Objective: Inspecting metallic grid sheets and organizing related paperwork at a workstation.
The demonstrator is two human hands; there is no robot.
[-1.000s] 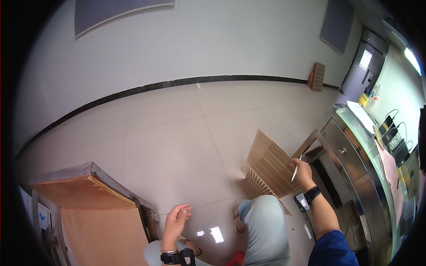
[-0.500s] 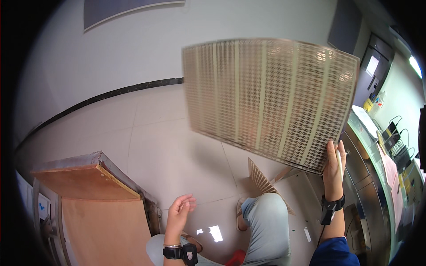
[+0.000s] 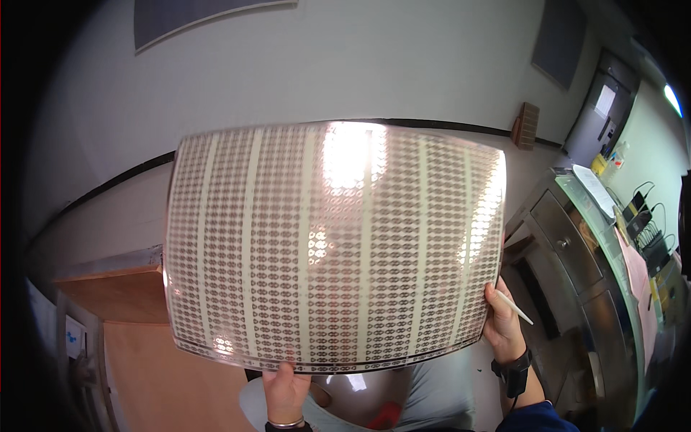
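Head view: A ring-patterned panel (image 3: 332, 288), apparently a circuit-board sheet, stands tilted above the person's lap, borne by two hands alone. The left hand (image 3: 286, 392) pinches the bottom edge left of its middle, thumb on the near face; the right hand (image 3: 504, 320) clamps the right edge near the lower corner, a white pen-like stick (image 3: 512, 307) tucked in its fingers. Gripping two edges likely steadies the bowed-looking sheet and leaves its face uncovered. White paper (image 3: 594, 190) lies at the worktop's (image 3: 576, 196) far left corner.

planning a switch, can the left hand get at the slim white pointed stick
Not easily, it seems: the left hand grips the beige patterned rectangular panel, and the right hand holds the stick.
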